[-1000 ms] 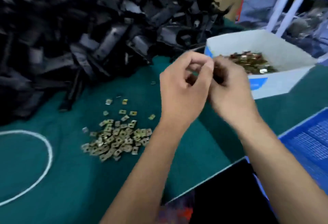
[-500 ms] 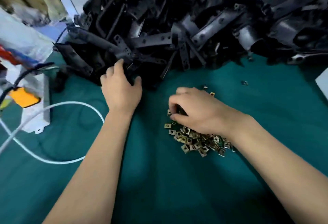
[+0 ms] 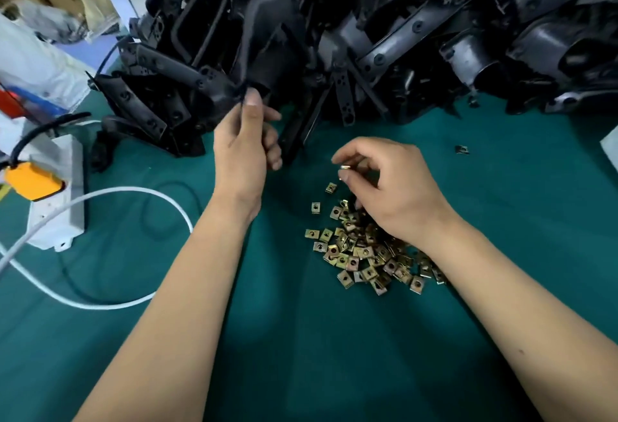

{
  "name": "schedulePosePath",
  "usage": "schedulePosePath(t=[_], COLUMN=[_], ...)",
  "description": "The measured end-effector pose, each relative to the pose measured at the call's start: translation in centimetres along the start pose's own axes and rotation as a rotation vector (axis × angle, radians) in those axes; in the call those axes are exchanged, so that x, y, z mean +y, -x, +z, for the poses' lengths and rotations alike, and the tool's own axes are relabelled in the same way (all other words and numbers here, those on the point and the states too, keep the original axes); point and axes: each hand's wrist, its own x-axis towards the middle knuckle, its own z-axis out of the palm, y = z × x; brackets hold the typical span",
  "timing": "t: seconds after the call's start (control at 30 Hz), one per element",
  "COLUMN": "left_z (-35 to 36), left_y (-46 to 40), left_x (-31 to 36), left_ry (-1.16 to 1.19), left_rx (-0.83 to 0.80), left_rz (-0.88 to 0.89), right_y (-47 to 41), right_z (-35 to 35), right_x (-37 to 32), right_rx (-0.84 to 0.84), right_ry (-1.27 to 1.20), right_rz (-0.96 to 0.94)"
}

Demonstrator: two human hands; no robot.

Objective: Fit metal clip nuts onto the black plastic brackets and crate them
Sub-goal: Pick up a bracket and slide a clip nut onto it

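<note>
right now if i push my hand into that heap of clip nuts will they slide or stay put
The clip nuts lie loose and flat on the green cloth, so they would probably scatter rather than roll. They look like small folded metal, likely stiff and light. The right hand pinches one, which suggests single nuts lift easily.

Black brackets and brass-coloured clip nuts on green cloth

The brackets (image 3: 384, 37) lay heaped, glossy black and tangled, along the far side. Just in front of that heap the clip nuts (image 3: 364, 251), small square and holed, sat in a loose pile; one clip nut (image 3: 462, 149) lay apart, right of it.
</note>
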Motion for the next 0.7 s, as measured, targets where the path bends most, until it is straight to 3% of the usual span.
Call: schedulePosePath(t=[0.1, 0.23, 0.33, 0.43, 0.5, 0.57, 0.7], left_z=[1.1, 1.7, 1.6, 0.8, 0.3, 0.3, -0.7], left_y=[1.0, 1.9, 2.3, 2.2, 1.9, 1.5, 0.0], left_x=[-0.1, 0.5, 1.6, 2.0, 2.0, 1.8, 1.4], left_ry=[-0.071, 0.094, 0.520, 1.041, 1.204, 1.094, 0.310], left_rx=[-0.046, -0.229, -0.406, -0.441, -0.419, -0.333, 0.012], left_rz=[0.016, -0.173, -0.427, -0.622, -0.644, -0.512, -0.092], right_y=[0.0, 0.1, -0.1, -0.2, -0.2, 0.0, 0.2], right_z=[0.1, 0.3, 0.2, 0.4, 0.5, 0.4, 0.0], right_x=[0.3, -0.1, -0.3, -0.4, -0.5, -0.5, -0.4], right_rx=[0.015, 0.020, 0.044, 0.065, 0.078, 0.079, 0.074], right_ry=[-0.012, 0.002, 0.022, -0.004, -0.013, -0.057, -0.183], right_rz=[0.026, -0.014, -0.055, -0.028, -0.008, 0.024, 0.097])
